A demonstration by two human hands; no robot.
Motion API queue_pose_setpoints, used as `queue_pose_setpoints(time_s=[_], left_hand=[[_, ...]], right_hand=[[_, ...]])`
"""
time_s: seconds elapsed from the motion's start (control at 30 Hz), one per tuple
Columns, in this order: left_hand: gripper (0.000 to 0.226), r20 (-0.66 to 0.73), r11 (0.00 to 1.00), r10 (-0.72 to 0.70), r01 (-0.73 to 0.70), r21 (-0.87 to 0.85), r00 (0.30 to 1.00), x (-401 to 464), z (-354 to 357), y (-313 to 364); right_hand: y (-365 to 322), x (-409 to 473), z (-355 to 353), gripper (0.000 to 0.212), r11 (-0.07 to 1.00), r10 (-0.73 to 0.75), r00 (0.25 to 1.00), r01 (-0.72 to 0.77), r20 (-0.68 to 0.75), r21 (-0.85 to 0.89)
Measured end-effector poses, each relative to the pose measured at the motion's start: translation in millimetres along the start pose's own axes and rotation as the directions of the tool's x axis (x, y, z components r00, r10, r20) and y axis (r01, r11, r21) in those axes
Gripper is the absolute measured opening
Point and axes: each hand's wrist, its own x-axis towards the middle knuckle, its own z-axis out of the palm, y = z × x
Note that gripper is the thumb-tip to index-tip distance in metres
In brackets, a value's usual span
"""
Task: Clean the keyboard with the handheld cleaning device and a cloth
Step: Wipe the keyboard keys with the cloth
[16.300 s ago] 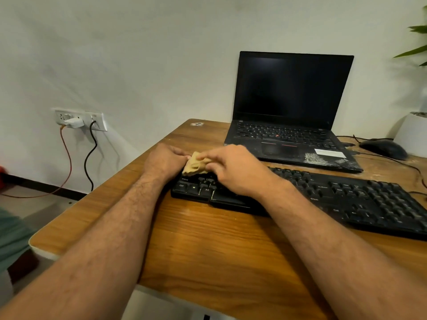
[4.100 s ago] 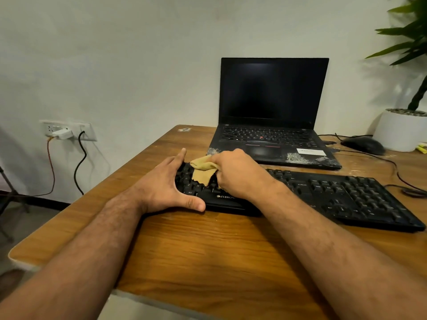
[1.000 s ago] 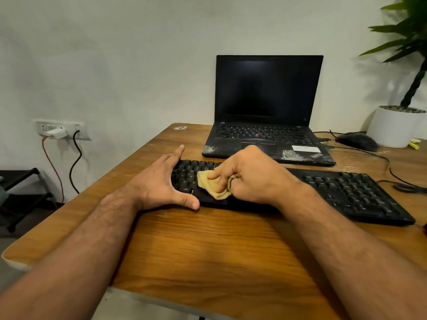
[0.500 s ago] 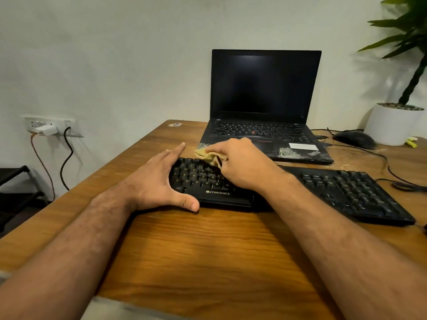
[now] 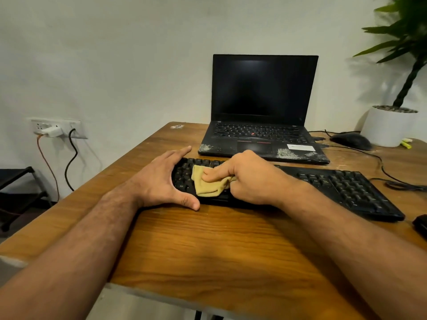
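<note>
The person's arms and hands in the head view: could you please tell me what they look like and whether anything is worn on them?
Both forearms are bare and hairy, with no sleeves in view. The left hand and the right hand wear no gloves, and no rings, watch or bracelet can be seen. Nails look short and plain.

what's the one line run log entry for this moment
phase: wiping keys | right hand: grips cloth on keyboard left end | left hand: braces keyboard's left edge
</note>
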Motion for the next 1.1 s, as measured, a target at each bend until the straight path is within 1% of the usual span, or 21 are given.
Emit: queue_pose_setpoints(time_s=[0.07, 0.1, 0.13, 0.2, 0.23, 0.27, 0.3, 0.37, 0.43, 0.47, 0.53, 0.6, 0.63, 0.7, 0.8, 0.83, 0.87, 0.93, 0.97, 1.03, 1.1], left_hand=[[0.15, -0.001, 1.0, -0.008, 0.008, 0.006, 1.0, 0, 0, 0], [0.151, 0.0, 1.0, -0.01, 0.01, 0.007, 1.0, 0, 0, 1], [0.152, 0.0, 1.0, -0.01, 0.01, 0.007, 1.0, 1, 1, 0], [0.157, 0.0, 1.0, -0.011, 0.011, 0.003, 1.0, 2, 1, -1], [0.159, -0.002, 1.0, -0.022, 0.022, -0.011, 1.0, 2, 1, -1], [0.16, -0.008, 0.998, -0.038, 0.038, -0.044, 0.999, 2, 0, -2], [0.16, -0.015, 0.994, -0.054, 0.053, -0.095, 0.998, 1, 0, -3], [0.16, -0.026, 0.979, -0.069, 0.062, -0.194, 0.997, 0, -1, -4], [0.161, -0.025, 0.971, -0.063, 0.056, -0.231, 0.998, -1, -2, -4], [0.162, -0.021, 0.974, -0.056, 0.05, -0.219, 0.998, -1, -2, -2], [0.161, -0.012, 0.988, -0.047, 0.045, -0.146, 0.999, 1, -1, 1], [0.159, -0.01, 0.998, -0.047, 0.047, -0.049, 0.999, 2, -1, 4], [0.157, -0.009, 0.999, -0.052, 0.052, -0.008, 0.999, 3, 0, 5], [0.152, 0.003, 0.996, -0.068, 0.068, 0.051, 0.998, 4, 0, 7], [0.151, 0.015, 0.995, -0.081, 0.08, 0.056, 0.997, 4, 0, 5], [0.15, 0.014, 0.996, -0.077, 0.076, 0.047, 0.997, 3, 0, 5], [0.149, 0.013, 0.997, -0.069, 0.068, 0.044, 0.998, 3, 0, 5], [0.148, 0.017, 0.997, -0.049, 0.048, 0.057, 0.999, 4, 0, 5], [0.147, 0.019, 0.997, -0.039, 0.038, 0.071, 0.999, 3, 0, 5], [0.148, 0.02, 0.994, -0.03, 0.028, 0.102, 0.999, 3, 0, 6], [0.149, 0.016, 0.994, -0.029, 0.027, 0.11, 0.999, 4, 0, 6]], right_hand=[[2, -1, -4, 0.053, 0.999, -0.032, 0.998, 0.033, -0.048, 0.02], [1, -4, -4, 0.055, 0.998, -0.05, 0.997, 0.052, -0.062, 0.025], [-1, -6, -3, 0.059, 0.997, -0.074, 0.996, 0.075, -0.054, 0.011], [-8, -8, 3, 0.066, 0.99, -0.139, 0.99, 0.14, 0.018, -0.034], [-10, -7, 8, 0.065, 0.988, -0.145, 0.988, 0.147, 0.048, -0.046], [-12, -6, 10, 0.061, 0.991, -0.131, 0.991, 0.132, 0.036, -0.035], [-11, -5, 10, 0.056, 0.995, -0.097, 0.995, 0.097, -0.016, -0.003], [-7, -2, 6, 0.046, 0.999, -0.013, 0.983, 0.019, -0.182, 0.03], [0, 0, 1, 0.047, 1.0, 0.014, 0.962, -0.017, -0.274, -0.012], [1, 0, 0, 0.051, 0.999, 0.013, 0.968, -0.023, -0.249, -0.036], [1, -1, 2, 0.056, 0.997, -0.001, 0.995, -0.006, -0.099, -0.074], [4, 1, 6, 0.049, 0.996, -0.034, 0.999, 0.033, -0.011, -0.08], [7, 3, 7, 0.043, 0.997, -0.037, 0.999, 0.036, -0.019, -0.068], [14, 12, 7, 0.036, 0.997, 0.019, 0.995, -0.026, -0.097, -0.073], [29, 24, 0, 0.044, 0.962, 0.189, 0.959, -0.224, -0.211, -0.154], [35, 25, -1, 0.046, 0.957, 0.217, 0.95, -0.252, -0.225, -0.142], [37, 25, -1, 0.046, 0.965, 0.215, 0.951, -0.242, -0.221, -0.102], [32, 21, 1, 0.043, 0.988, 0.143, 0.971, -0.15, -0.192, -0.027], [26, 19, 4, 0.046, 0.994, 0.102, 0.982, -0.108, -0.16, -0.027], [14, 17, 8, 0.057, 0.992, 0.068, 0.992, -0.078, -0.103, -0.099], [6, 17, 6, 0.061, 0.983, 0.06, 0.992, -0.078, -0.112, -0.168]])
